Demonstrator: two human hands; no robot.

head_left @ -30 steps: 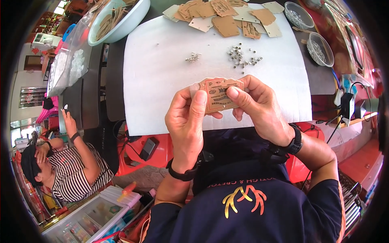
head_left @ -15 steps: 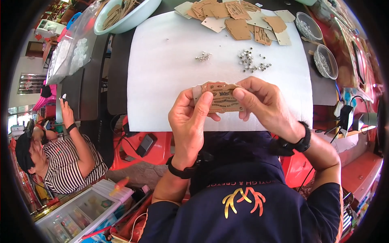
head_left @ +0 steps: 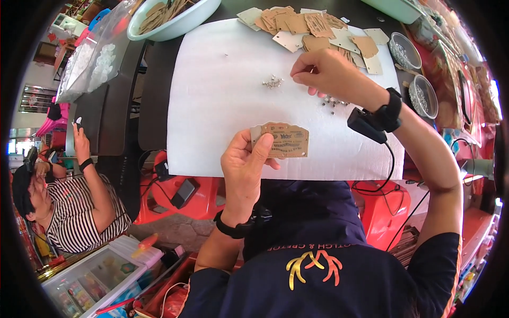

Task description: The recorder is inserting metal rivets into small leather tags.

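Brown printed cardboard tag with a wavy top edge point(head_left: 290, 143) sits in the left hand point(head_left: 244, 164), pinched firmly at its left end, thumb on the face; its right end is unsupported. Beyond this grip, the right hand point(head_left: 330, 73) hovers, thumb and forefinger nearly together; whether they hold anything cannot be told. Small silver metal pieces point(head_left: 273, 82) lie just left of those fingertips; round silver metal studs point(head_left: 332, 102) lie partly hidden behind the hand. Slack thumb pressure could let the tag pivot. A low black box-shaped wrist device point(head_left: 367, 125) could scatter the studs.
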